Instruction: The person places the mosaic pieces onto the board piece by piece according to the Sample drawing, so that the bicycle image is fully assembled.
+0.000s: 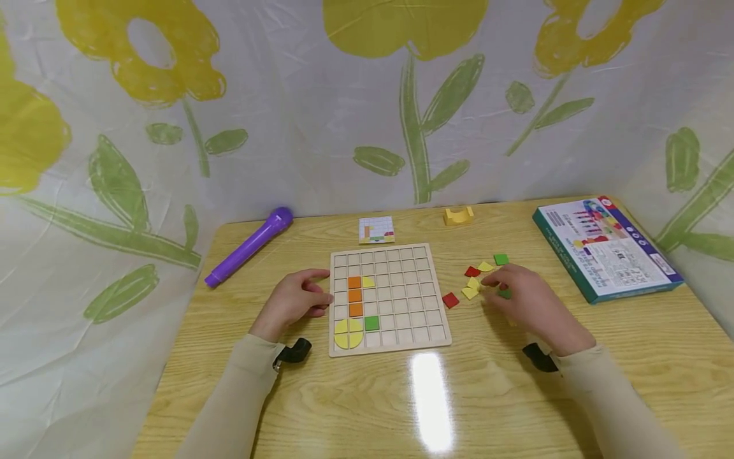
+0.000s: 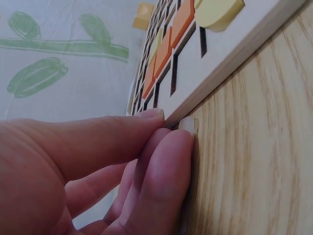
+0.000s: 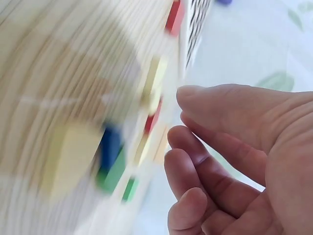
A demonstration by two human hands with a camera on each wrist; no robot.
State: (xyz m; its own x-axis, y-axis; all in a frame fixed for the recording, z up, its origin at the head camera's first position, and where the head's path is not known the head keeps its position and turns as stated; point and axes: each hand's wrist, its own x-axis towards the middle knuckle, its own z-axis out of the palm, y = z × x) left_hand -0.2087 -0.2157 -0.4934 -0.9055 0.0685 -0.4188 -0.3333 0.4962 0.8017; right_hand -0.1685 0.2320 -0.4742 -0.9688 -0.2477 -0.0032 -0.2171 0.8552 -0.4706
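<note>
A pale wooden grid board (image 1: 390,349) lies on the table. In its left part sit three orange square tiles (image 1: 355,295), a yellow quarter-circle tile (image 1: 368,282), a green square tile (image 1: 371,323) and a yellow circle of quarter tiles (image 1: 342,341). My left hand (image 1: 295,298) grips the board's left edge, thumb (image 2: 142,115) on top and fingers at its side. To the board's right, my right hand (image 1: 524,303) hovers over loose tiles, fingers loosely bent, with nothing visible between them. Nearby lie yellow tiles (image 1: 470,292), red tiles (image 1: 450,300) and a green tile (image 1: 501,259).
Behind the board lies a small pattern card (image 1: 376,229), with a yellow holder (image 1: 459,216) to its right. A purple microphone-shaped object (image 1: 249,247) lies at the back left. On the right rests a game box (image 1: 608,252). A flowered cloth (image 1: 321,146) hangs behind the table.
</note>
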